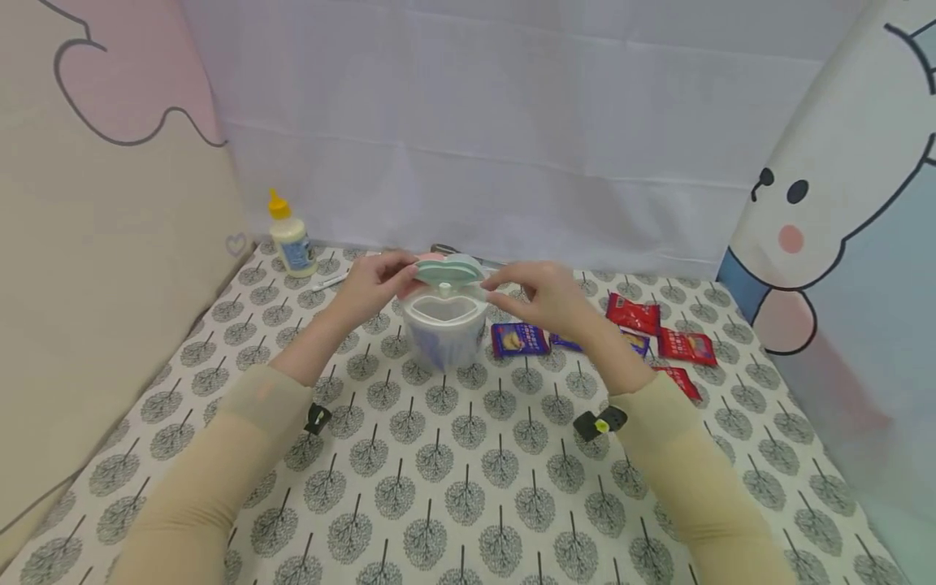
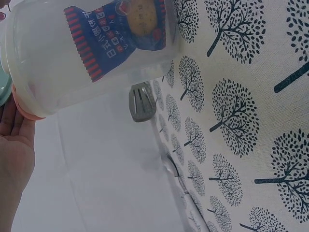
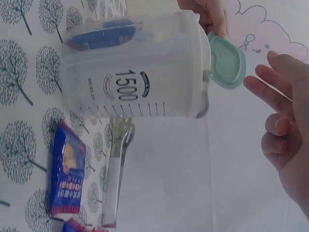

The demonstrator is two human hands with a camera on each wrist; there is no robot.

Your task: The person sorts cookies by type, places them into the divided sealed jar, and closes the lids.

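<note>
My right hand (image 1: pixel 537 296) is parted, thumb and fingers well separated and holding nothing; in the right wrist view the fingertips are just beside the raised green flap (image 3: pixel 227 62) on the tub's lid. My left hand (image 1: pixel 376 284) is at the opposite side of the lid, fingers against its edge; I cannot tell whether they pinch it or only rest there.

The tub (image 1: pixel 446 349), cloudy plastic and marked 1500, stands upright on the table (image 1: pixel 468 544) between my hands. With the flap up, a hole in the near part of the lid shows. A blue packet (image 2: pixel 118 31) sits inside.

Just right of the tub lies another blue packet (image 1: pixel 519 340), with more blue peeking out around my right forearm. Three red packets lie farther right: one at the back (image 1: pixel 632 314), one beside it (image 1: pixel 687 347), one nearer me by my forearm (image 1: pixel 680 382).

Behind the tub is a slotted tool (image 2: pixel 142 102), near the pale curtain (image 1: pixel 512 146) that rises at the table's back edge. A glue bottle (image 1: pixel 294 244) stands at the back left corner. Tree-patterned cloth runs from the tub toward me, between my forearms
</note>
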